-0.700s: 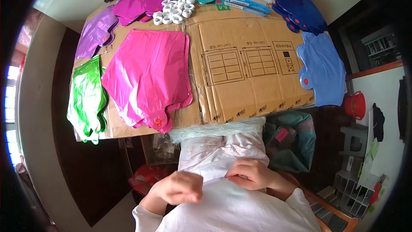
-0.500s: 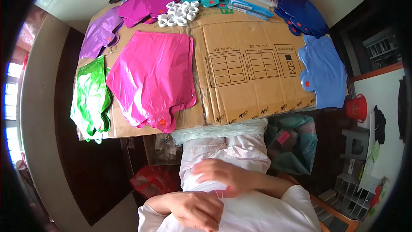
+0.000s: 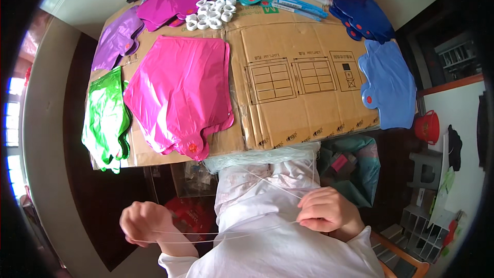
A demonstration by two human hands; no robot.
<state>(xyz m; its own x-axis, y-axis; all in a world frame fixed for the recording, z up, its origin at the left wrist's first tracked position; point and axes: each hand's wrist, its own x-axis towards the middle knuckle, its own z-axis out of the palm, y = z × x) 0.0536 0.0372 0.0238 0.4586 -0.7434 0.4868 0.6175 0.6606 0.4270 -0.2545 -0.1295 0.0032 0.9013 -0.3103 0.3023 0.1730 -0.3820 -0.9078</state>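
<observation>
Thin white string (image 3: 216,234) stretches across my white shirt between my two closed hands, out in front of my belly. My left hand (image 3: 146,221) grips one end, out to the left over the dark space beside my lap. At the right, my right hand (image 3: 329,210) pinches the other part with curled fingers. More strands run from the right hand up towards a bundle of pale string (image 3: 265,158), which lies across my thighs at the cardboard's near edge. Exactly how the strands are looped in the fingers is hidden.
On the cardboard tabletop (image 3: 303,118) lie pink (image 3: 180,92), green (image 3: 105,118), purple (image 3: 116,41) and blue (image 3: 388,85) foil balloons, and white rings (image 3: 211,14). A teal bag (image 3: 355,185) hangs below right, a red bag (image 3: 188,216) below left.
My hands have moved apart from close together at my belly, left hand to the left, right hand to the right. The string between them is now drawn out long.
</observation>
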